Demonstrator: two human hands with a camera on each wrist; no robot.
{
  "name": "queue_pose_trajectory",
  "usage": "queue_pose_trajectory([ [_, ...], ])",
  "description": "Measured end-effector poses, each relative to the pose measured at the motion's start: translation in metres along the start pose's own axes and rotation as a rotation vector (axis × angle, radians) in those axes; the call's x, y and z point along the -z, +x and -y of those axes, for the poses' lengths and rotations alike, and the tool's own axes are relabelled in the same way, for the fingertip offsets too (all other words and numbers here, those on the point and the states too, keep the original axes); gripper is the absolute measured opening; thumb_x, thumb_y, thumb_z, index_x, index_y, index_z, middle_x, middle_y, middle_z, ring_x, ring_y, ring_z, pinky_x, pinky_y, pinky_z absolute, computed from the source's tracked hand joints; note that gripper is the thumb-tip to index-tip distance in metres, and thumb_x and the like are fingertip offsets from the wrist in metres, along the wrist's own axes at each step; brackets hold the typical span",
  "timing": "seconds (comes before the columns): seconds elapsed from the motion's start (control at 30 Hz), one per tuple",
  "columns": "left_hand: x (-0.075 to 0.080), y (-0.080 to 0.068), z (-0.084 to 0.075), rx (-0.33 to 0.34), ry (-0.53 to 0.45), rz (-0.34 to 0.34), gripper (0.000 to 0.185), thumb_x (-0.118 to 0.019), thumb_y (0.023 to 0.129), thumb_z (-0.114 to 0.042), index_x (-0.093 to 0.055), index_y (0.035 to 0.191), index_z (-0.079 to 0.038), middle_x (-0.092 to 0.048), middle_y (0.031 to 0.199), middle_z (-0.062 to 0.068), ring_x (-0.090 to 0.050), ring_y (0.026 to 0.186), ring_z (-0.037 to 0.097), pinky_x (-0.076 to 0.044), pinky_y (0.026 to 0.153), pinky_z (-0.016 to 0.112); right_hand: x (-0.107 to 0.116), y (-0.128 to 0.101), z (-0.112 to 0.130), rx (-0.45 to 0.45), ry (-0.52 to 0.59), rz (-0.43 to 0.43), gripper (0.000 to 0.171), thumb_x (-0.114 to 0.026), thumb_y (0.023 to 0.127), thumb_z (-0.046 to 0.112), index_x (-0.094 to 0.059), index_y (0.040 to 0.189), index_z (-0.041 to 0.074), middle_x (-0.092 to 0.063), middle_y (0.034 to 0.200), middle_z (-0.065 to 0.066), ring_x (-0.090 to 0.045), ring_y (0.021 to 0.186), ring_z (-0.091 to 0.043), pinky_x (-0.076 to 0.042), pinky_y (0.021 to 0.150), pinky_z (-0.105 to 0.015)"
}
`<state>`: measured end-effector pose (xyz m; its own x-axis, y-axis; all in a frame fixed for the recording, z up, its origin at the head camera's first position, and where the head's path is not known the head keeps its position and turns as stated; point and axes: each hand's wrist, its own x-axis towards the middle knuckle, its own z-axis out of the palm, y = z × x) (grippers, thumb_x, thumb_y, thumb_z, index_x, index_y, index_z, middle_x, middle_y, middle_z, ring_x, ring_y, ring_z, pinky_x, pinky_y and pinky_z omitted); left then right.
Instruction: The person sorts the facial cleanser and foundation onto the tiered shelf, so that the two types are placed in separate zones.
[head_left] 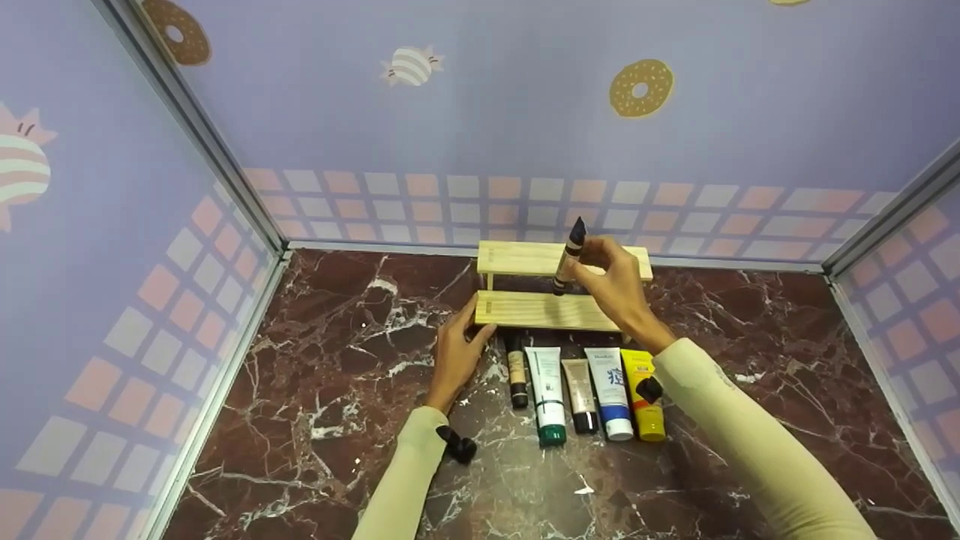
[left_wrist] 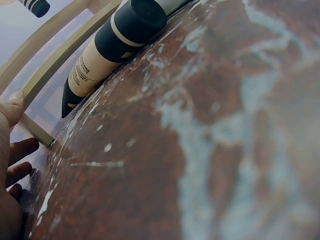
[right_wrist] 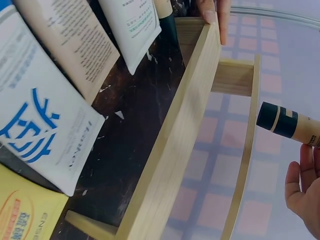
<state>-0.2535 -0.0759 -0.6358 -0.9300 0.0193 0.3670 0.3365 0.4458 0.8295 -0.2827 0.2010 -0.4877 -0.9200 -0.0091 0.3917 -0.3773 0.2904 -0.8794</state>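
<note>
- Nearest me, two cream sleeves come in from 6 o'clock over a dark red marble tabletop veined with white.
- Just beyond, five tubes lie side by side, caps toward me: a slim beige one, a white one with a green cap, a tan one, a white and blue one, and a yellow one.
- At 11 o'clock from the tubes, my left hand rests on the marble, fingers straight, thumb touching the left end of the lower step of a two-step wooden rack.
- At 12 o'clock, my right hand pinches a dark-tipped beige tube between thumb and fingertips, upright and slightly tilted, above the rack's steps.
- Farthest away, lilac walls with doughnut and striped-sweet prints and a pink-and-white check band enclose the table on three sides.
</note>
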Motion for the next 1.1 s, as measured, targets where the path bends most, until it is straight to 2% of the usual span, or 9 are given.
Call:
queue_pose_trajectory([
  [0.2,0.001,0.002,0.001,0.002,-0.005,-0.009,0.069,-0.08,0.103,-0.028,-0.053,0.164,-0.006,-0.06,0.158,0.017,-0.056,0.145,0.043,-0.036,0.124,0.063,-0.01,0.008,0.008,-0.005,-0.011,-0.019,0.03,-0.08,0.091,-0.009,-0.068,0.119,-0.012,-0.075,0.116,-0.03,-0.074,0.108,-0.045,-0.055,0.106,-0.055],
  [0.37,0.001,0.003,0.0,0.008,0.002,-0.011,0.069,-0.081,0.103,-0.028,-0.055,0.163,-0.007,-0.062,0.156,0.018,-0.057,0.143,0.045,-0.038,0.122,0.063,-0.014,0.017,0.012,-0.026,0.01,0.0,0.03,-0.075,0.093,-0.011,-0.066,0.121,-0.015,-0.072,0.119,-0.035,-0.071,0.113,-0.053,-0.05,0.112,-0.06],
  [0.63,-0.001,0.004,0.002,-0.033,0.006,-0.032,0.069,-0.081,0.102,-0.03,-0.056,0.161,-0.004,-0.064,0.154,0.019,-0.059,0.141,0.045,-0.041,0.119,0.064,-0.02,0.029,0.013,0.0,0.037,0.032,0.032,-0.081,0.098,0.004,-0.068,0.125,-0.008,-0.074,0.119,-0.022,-0.074,0.109,-0.037,-0.054,0.11,-0.048],
  [0.9,-0.001,0.002,-0.001,0.027,0.007,0.005,0.07,-0.079,0.104,-0.034,-0.053,0.164,-0.008,-0.06,0.159,0.016,-0.055,0.146,0.045,-0.038,0.123,0.063,-0.032,0.04,0.009,0.028,0.028,0.044,0.031,-0.08,0.096,0.002,-0.068,0.121,-0.011,-0.074,0.117,-0.025,-0.074,0.107,-0.038,-0.057,0.106,-0.049],
  [1.1,0.0,0.001,-0.001,0.041,-0.003,-0.001,0.07,-0.08,0.104,-0.032,-0.053,0.164,-0.008,-0.061,0.158,0.016,-0.054,0.146,0.044,-0.036,0.124,0.062,-0.044,0.045,0.009,0.045,0.022,0.073,0.03,-0.08,0.095,0.001,-0.07,0.121,-0.01,-0.075,0.117,-0.025,-0.075,0.108,-0.039,-0.057,0.105,-0.051],
])
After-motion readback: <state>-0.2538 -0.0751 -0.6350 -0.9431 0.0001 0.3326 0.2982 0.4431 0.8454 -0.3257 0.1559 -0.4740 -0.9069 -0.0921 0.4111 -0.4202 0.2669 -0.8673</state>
